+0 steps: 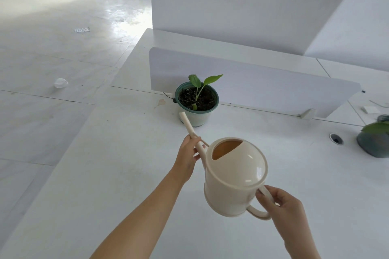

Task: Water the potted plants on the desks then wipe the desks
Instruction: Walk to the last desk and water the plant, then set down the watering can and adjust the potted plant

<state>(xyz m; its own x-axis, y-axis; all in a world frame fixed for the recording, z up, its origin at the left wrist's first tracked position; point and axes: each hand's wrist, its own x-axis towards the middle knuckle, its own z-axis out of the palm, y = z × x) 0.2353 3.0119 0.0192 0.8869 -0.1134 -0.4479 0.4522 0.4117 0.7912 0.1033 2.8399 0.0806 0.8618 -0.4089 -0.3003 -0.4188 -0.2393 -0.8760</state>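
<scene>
Above the white desk, the right hand gripped the watering can handle, the left hand clasped its spout just short of the potted plant by the divider; bare desktop lay all around.

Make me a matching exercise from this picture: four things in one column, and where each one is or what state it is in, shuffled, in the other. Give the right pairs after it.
Things
1. watering can
2. green pot
3. left hand
4. right hand

States
A. grips the handle
B. stands against the desk divider
C. held above the desk
D. steadies the spout

Pairs: 1-C, 2-B, 3-D, 4-A
</scene>
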